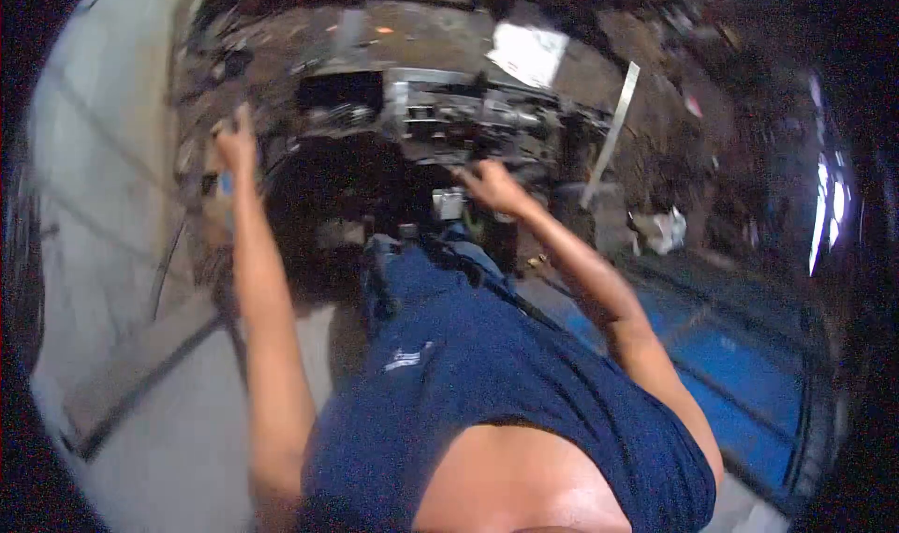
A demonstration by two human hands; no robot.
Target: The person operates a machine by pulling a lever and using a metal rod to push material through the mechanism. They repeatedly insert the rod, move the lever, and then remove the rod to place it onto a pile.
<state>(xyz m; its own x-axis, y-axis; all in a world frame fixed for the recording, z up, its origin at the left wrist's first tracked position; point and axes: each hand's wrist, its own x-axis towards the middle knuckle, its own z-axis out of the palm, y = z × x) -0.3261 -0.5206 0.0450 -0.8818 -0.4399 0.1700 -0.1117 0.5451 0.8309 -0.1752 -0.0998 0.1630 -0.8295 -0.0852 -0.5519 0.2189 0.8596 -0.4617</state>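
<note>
A metal machine (468,111) with several shiny parts stands on the cluttered bench in front of me. My right hand (493,186) is at its near edge, fingers curled inward; what they hold, if anything, is too blurred to make out. Farther left, my left hand (236,144) reaches over the left end of the bench, beside small blurred items. Its fingers are smeared by motion. Below my right hand a small pale box-like part (449,203) shows near my waist.
A white sheet (529,53) lies behind the machine. A long pale strip (613,130) slants to its right, with a crumpled whitish item (661,230) nearby. A blue panel with dark bars (730,346) is at lower right. A pale wall (103,140) stands left.
</note>
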